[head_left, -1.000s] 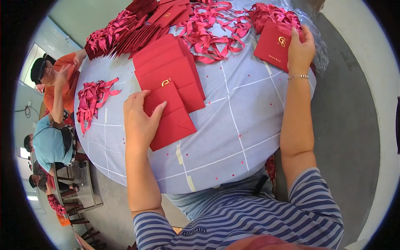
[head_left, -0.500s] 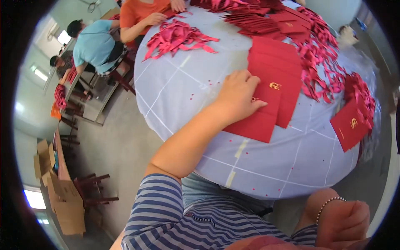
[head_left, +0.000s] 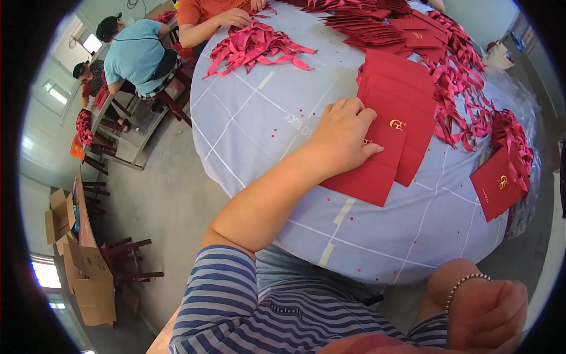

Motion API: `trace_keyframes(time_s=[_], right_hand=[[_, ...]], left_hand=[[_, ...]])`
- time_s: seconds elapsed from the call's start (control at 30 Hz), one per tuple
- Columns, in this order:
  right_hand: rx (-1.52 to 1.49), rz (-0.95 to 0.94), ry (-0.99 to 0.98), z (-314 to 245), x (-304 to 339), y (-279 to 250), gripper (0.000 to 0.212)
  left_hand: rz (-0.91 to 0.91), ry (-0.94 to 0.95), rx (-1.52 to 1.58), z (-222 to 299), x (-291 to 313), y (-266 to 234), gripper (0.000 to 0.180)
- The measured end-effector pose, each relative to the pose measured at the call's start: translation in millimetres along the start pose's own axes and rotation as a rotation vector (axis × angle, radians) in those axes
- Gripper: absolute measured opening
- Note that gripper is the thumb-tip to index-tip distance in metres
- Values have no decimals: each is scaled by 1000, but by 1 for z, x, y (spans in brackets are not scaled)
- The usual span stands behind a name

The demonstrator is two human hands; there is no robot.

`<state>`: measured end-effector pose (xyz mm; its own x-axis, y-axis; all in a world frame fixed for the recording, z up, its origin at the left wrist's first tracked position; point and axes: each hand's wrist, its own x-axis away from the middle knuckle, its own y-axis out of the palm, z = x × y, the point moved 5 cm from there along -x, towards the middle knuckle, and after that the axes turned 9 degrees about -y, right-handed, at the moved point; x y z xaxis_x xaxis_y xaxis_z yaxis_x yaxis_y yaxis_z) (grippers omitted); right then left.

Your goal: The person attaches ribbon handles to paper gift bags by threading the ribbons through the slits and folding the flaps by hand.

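Flat red paper bags [head_left: 410, 100] with gold emblems lie in an overlapping stack on the cloth-covered round table. Over the nearest bag [head_left: 372, 184] bends my left hand [head_left: 346, 138], its fingers curled and its thumb stretched across the red surface. My right hand [head_left: 492, 310], with a bead bracelet at the wrist, is raised off the table at the lower right. Its fingers are curled in; whatever may be inside them is hidden. Another red bag [head_left: 498, 184] lies at the table's right edge beneath a bunch of pink ribbons [head_left: 512, 141].
A heap of pink ribbons [head_left: 256, 47] lies at the far left of the table, by a person in orange [head_left: 203, 17]. More red bags [head_left: 377, 29] are piled at the back. People sit leftward; cardboard boxes [head_left: 88, 277] and a stool [head_left: 127, 259] stand on the floor.
The whole view has shifted slightly. My left hand keeps its place on the nearest bag, and my right hand stays curled. The person in orange has moved a hand onto the ribbon heap.
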<state>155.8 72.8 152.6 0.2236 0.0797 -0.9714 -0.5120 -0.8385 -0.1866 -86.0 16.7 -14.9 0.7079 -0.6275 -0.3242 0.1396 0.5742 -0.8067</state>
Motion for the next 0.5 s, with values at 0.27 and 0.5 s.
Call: trace_keyframes(time_s=[0.27, 0.5], right_hand=[[268, -110, 267, -16, 0, -13, 15], [464, -190, 479, -15, 10, -32, 23]], left_hand=[[45, 37, -23, 2, 0, -1, 50], [33, 24, -19, 1, 2, -2, 51]])
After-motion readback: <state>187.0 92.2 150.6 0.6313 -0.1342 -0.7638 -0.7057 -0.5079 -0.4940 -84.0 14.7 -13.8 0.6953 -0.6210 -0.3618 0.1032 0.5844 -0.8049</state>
